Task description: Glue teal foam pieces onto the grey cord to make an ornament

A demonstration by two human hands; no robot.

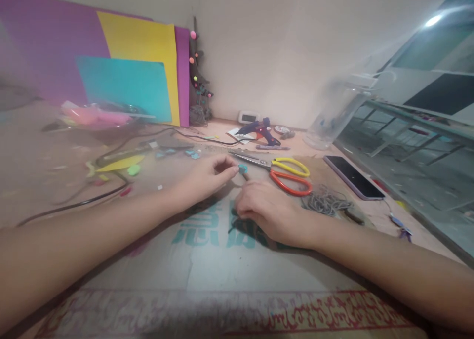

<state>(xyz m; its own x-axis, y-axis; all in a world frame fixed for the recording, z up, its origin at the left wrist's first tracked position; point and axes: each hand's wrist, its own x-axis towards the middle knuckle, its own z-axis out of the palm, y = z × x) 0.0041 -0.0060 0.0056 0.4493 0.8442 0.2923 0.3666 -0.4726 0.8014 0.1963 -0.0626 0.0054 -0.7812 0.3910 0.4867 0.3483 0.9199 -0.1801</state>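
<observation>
My left hand [222,172] is pinched at a small blue piece [243,169], its thumb and fingertip right at the piece's edge. Just below, my right hand [264,208] is curled closed around a thin dark stem-like thing. A short brownish end [246,176] of it sticks up towards the blue piece, and a dark thin tip [233,226] shows under the fingers; most of it is hidden. Scissors [270,167] with one yellow and one red handle lie just beyond both hands. Grey cord [328,201] is bunched beside my right wrist.
A phone [353,177] lies at the right, near the table edge. At the back are a glue gun [259,130], a small white clock-like device [249,117] and a clear jug [326,114]. Coloured sheets [140,37] lean at the left. A black cable [92,199] crosses among scraps.
</observation>
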